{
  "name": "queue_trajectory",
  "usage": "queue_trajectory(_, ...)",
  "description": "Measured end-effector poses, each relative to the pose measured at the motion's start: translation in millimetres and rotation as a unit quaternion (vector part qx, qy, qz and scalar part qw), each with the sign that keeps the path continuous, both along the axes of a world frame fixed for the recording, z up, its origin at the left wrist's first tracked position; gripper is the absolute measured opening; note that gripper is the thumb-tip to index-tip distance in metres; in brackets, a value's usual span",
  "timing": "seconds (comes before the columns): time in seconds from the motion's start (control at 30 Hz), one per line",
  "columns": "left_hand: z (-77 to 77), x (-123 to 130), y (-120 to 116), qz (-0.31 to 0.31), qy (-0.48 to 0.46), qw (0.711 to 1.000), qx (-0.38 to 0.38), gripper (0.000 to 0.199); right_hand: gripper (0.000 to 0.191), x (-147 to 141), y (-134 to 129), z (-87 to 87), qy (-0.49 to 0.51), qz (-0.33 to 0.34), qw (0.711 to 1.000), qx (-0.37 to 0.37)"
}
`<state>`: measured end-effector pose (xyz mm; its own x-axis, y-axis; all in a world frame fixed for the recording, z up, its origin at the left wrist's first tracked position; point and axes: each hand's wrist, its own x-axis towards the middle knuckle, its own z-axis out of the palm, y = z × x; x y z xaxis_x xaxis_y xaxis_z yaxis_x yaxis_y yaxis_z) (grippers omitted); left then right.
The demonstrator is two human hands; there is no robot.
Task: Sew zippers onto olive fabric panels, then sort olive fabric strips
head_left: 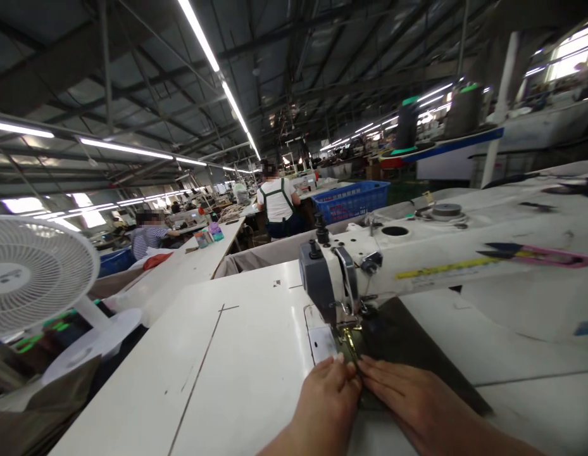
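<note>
A dark olive piece of cloth (412,342) lies under the needle area of a white and grey sewing machine (317,278). A narrow gold-coloured strip (351,345), which looks like a metal zipper, runs from the presser foot toward my fingertips. On the strip's left, my left hand (326,399) has its fingers bent and closed on the cloth's near edge. My right hand (402,386) rests on the cloth to the right, fingers stretched out flat and side by side, tips close to the strip. Both thumbs are largely hidden.
Pink-handled thread snips (535,253) and a yellow measuring tape (445,267) lie along the machine arm. A white fan (42,278) stands at left, near folded dark cloth (61,399). Beyond the table are a blue crate (350,201) and a seated person (277,199) facing away.
</note>
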<state>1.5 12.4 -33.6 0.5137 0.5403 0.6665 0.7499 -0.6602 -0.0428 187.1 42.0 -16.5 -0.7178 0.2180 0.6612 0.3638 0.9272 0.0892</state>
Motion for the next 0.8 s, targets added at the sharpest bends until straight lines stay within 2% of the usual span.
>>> queue_trajectory(0.3,21.6,-8.9,11.5,-0.031,0.027,0.999,-0.019,0.018,0.043,-12.2,9.3,1.2,0.03,-0.008,0.999,-0.023)
queue_trajectory(0.4,19.4,-11.2,18.6,-0.032,0.024,0.998,-0.041,0.019,0.044,-16.8,15.9,-1.5,0.025,-0.013,0.999,-0.027)
queue_trajectory(0.5,15.5,-11.2,23.7,-0.007,0.01,0.998,-0.064,0.019,0.045,-17.9,22.2,-3.9,0.039,-0.02,0.999,-0.033)
queue_trajectory(0.63,16.2,-12.6,19.2,0.022,-0.018,0.995,-0.096,0.019,0.04,-13.3,20.4,-3.6,0.027,-0.037,0.998,-0.045)
queue_trajectory(0.7,15.0,-15.4,13.7,0.019,-0.011,0.996,-0.086,0.021,0.034,-10.7,16.2,-8.1,0.009,-0.05,0.998,-0.032)
queue_trajectory(0.8,7.3,-18.6,8.8,-0.003,0.007,1.0,0.0,0.022,0.033,-10.4,12.9,-23.3,0.054,-0.071,0.995,0.046)
